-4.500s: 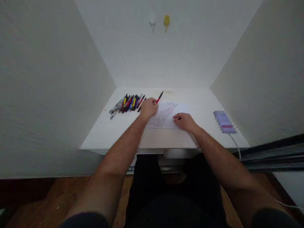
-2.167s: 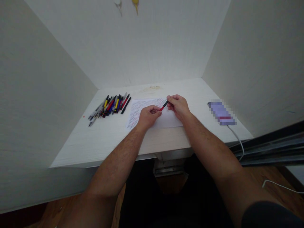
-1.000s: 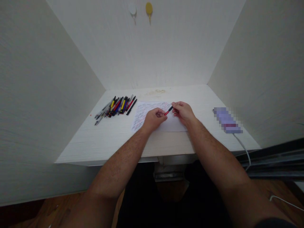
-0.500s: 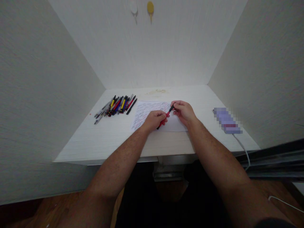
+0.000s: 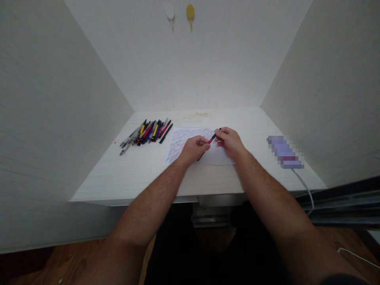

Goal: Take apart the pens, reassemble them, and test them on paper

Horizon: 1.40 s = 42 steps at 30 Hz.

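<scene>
A red and black pen [image 5: 211, 139] slants between my two hands, over a sheet of paper [image 5: 218, 157]. My left hand [image 5: 193, 150] is closed around its red barrel, and the pen's dark lower end pokes out beneath the fingers. The black upper part is pinched by the thumb and fingers of my right hand [image 5: 230, 141]. Whether that black part is a cap or the grip I cannot tell. Rows of blue and red handwriting cover the left and upper part of the sheet. My fingers hide much of the pen.
A pile of pens [image 5: 147, 132] in several colours lies on the left of the white desk [image 5: 118, 174]. On the right is a blurred-out purple device [image 5: 283, 152] with a white cable [image 5: 304, 186]. Walls enclose the desk at the back and both sides.
The fingers of my left hand now cover more of the red barrel, so less red shows. My right hand keeps its pinch on the black part. The view has shifted slightly.
</scene>
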Each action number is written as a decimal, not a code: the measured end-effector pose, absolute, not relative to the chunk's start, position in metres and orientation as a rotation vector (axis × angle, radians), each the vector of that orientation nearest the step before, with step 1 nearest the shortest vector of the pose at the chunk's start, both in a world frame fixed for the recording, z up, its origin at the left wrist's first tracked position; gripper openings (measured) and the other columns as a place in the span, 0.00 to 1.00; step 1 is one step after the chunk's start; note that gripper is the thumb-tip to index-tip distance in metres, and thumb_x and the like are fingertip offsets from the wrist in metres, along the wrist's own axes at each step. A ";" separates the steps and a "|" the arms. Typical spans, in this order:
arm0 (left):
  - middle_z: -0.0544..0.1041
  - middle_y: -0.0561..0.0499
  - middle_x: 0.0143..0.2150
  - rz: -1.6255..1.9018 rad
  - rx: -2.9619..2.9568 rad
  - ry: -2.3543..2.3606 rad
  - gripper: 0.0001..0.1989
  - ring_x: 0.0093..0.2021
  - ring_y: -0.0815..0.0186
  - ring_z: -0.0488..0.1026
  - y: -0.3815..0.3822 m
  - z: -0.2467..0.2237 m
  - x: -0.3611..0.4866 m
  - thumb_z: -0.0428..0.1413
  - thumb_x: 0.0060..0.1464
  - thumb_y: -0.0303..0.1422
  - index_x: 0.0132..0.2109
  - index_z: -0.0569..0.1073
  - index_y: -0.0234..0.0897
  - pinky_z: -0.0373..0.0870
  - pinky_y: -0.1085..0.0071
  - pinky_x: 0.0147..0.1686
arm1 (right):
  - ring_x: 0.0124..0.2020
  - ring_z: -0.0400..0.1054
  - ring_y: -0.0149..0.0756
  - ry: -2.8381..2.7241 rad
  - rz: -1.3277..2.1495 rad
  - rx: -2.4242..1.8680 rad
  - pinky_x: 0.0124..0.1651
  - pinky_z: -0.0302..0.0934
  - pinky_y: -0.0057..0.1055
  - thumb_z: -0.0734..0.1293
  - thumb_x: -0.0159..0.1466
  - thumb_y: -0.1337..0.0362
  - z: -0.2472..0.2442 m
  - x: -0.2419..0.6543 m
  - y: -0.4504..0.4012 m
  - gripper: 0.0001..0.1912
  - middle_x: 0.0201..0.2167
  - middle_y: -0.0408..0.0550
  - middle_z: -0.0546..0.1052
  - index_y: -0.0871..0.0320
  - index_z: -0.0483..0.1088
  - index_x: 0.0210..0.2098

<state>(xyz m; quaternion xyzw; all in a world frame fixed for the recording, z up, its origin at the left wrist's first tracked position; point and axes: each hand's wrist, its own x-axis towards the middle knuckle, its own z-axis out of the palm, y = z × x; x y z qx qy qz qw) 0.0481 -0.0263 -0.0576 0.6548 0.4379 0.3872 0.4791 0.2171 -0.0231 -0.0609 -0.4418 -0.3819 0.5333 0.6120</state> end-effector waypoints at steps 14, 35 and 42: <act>0.73 0.53 0.23 0.836 1.586 1.055 0.08 0.20 0.74 0.65 -0.027 -0.053 0.048 0.53 0.53 0.30 0.35 0.76 0.32 0.57 0.77 0.19 | 0.26 0.66 0.26 -0.916 1.335 -0.963 0.23 0.58 0.22 0.73 0.50 0.65 -0.053 0.218 -0.030 0.15 0.35 0.45 0.78 0.57 0.75 0.38; 0.73 0.53 0.23 0.870 1.596 1.116 0.08 0.20 0.74 0.65 -0.024 -0.058 0.045 0.55 0.53 0.32 0.37 0.76 0.33 0.57 0.77 0.19 | 0.27 0.73 0.27 -0.555 1.050 -1.057 0.20 0.58 0.19 0.69 0.61 0.60 -0.043 0.231 -0.023 0.10 0.30 0.42 0.79 0.55 0.63 0.31; 0.73 0.53 0.23 0.882 1.594 1.081 0.07 0.18 0.74 0.65 -0.024 -0.059 0.046 0.55 0.52 0.33 0.36 0.74 0.34 0.59 0.77 0.18 | 0.29 0.75 0.32 -0.871 1.227 -1.096 0.20 0.58 0.21 0.74 0.52 0.63 -0.048 0.217 -0.029 0.14 0.31 0.48 0.79 0.58 0.64 0.28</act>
